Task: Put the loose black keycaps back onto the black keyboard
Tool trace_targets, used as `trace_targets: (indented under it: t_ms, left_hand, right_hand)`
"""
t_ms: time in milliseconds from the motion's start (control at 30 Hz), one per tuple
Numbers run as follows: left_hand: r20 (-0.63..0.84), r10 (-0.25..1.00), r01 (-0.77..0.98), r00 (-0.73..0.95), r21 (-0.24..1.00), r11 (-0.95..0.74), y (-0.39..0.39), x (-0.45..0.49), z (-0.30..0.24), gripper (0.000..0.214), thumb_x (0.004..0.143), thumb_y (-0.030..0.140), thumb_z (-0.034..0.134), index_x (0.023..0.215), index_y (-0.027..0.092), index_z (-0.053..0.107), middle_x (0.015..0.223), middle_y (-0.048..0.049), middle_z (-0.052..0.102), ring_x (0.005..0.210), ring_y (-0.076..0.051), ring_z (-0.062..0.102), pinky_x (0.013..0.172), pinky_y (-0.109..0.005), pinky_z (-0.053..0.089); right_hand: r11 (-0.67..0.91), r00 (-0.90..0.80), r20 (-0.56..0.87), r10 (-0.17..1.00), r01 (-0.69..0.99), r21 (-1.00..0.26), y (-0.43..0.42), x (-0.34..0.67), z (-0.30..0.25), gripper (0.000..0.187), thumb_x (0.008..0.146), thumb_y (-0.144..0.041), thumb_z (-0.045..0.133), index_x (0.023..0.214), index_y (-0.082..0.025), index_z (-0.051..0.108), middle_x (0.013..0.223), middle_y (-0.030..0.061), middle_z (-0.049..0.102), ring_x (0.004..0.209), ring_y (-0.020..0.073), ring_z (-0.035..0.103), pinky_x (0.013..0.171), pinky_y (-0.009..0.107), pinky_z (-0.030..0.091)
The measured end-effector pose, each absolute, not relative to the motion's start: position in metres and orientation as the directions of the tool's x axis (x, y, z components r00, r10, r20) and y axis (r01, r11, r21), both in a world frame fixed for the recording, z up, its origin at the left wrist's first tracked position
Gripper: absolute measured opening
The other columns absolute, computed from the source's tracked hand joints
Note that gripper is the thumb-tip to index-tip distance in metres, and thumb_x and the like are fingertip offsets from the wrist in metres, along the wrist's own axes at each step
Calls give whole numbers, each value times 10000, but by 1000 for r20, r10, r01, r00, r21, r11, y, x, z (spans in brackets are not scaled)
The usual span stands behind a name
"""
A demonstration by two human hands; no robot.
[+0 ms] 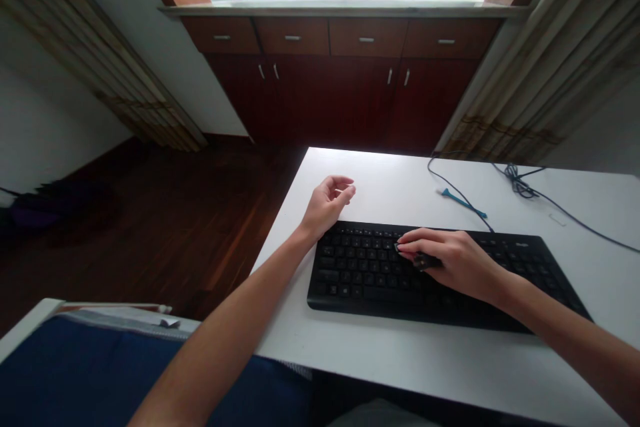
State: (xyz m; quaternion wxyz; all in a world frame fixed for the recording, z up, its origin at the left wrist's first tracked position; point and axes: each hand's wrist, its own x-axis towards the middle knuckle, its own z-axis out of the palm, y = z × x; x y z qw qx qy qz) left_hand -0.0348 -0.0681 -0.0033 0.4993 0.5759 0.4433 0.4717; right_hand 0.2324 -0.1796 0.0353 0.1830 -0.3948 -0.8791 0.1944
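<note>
Currently, our right hand pinches a small black piece between thumb and fingers, over the middle of the black keyboard, while our left hand lies loosely curled and empty on the white desk, just beyond the keyboard's corner.

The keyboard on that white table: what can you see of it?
The keyboard is a wide, black, plastic-looking model with rows of dark keys bearing pale markings and a small pale logo near its top right corner. It lies flat on the table, with a bare strip of tabletop in front of it. The right hand rests across its keys, pinching a small dark piece just above them. A thin cable runs down to its back edge, though whether they connect is hard to tell.
</note>
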Motion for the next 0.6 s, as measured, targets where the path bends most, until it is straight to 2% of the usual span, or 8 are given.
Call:
trace_targets:
  t_ms: [367,600]
  left_hand:
    - [102,981,48,163,993,-111,-68,-35,-5,316,860,365,711,1076,139,670,987,-66,669,766,-110,587,683,-227,486]
    - [105,981,56,162,992,-116,-68,-36,-5,309,864,374,705,1068,144,672,1011,-69,676,770,-113,593,690,-227,489]
  right_hand:
    - [663,-627,253,737,598,-451,-177,237,22,404,852,-17,556,1189,-206,673,1257,34,697,1085,185,698,954,324,569]
    - [647,-654,152,741,633,-425,-176,237,34,272,894,-64,573,1108,-205,662,1265,16,671,1017,165,704,903,299,567]
